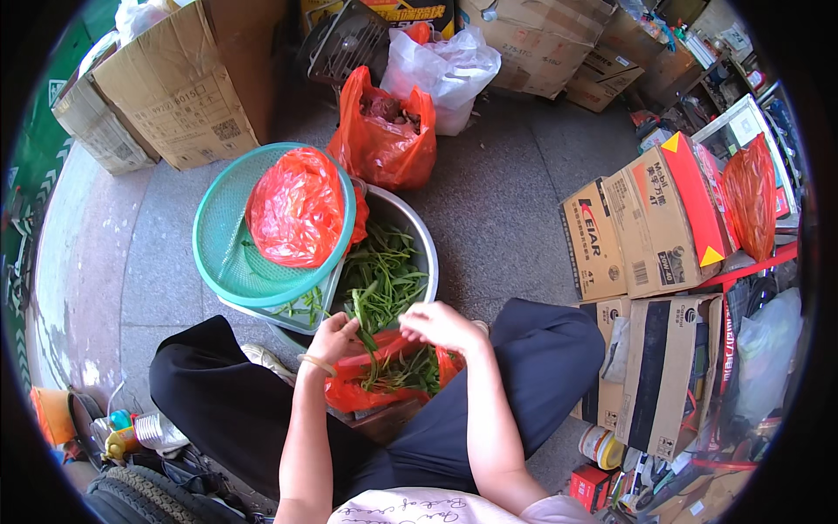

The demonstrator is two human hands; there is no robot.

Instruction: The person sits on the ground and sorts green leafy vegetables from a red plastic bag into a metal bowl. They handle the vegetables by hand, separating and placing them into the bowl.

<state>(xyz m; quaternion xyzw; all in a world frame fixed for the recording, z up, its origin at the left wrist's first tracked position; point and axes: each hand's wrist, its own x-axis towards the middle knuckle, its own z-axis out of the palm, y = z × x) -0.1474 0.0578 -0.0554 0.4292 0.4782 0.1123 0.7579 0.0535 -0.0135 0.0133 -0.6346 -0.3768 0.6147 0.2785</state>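
Observation:
My left hand (335, 337), with a band at the wrist, is closed on a sprig of leafy greens (366, 339). My right hand (434, 327) is just to its right, fingers curled together; whatever they pinch is too small to make out. Below both hands, a red plastic bag (347, 395) lies spread between my legs with more stemmed greens (407, 374) in it. Ahead of my hands stands a wide metal basin (427, 247), holding a heap of long green leaves (381, 278).
A teal mesh colander (212, 229) with a crumpled red bag (298, 208) overlaps the basin's left side. Beyond it stand a filled red bag (384, 131) and a white bag (443, 74). Cardboard boxes (179, 92) stand far left; stacked cartons (648, 229) line the right.

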